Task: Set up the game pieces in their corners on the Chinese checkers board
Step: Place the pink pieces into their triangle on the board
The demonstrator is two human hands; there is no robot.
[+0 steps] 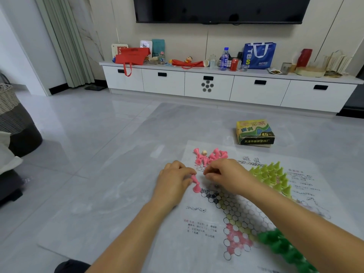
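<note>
A paper Chinese checkers board [234, 213] lies on the floor in front of me. My left hand [174, 180] holds a pink piece [195, 184] by its top, with its base resting at the board's left corner. My right hand [226, 174] is curled just right of it; whether it holds anything I cannot tell. A loose heap of pink pieces [209, 156] lies beyond both hands. Yellow-green pieces [272, 175] stand upright in the far right corner. Dark green pieces [283, 247] fill the near right corner, partly behind my right forearm.
The game's box [255, 133] sits on the floor past the board. A clear plastic mat [122, 194] lies under the board. A white TV cabinet [216, 85] lines the far wall. A wicker basket [7, 99] stands at the left.
</note>
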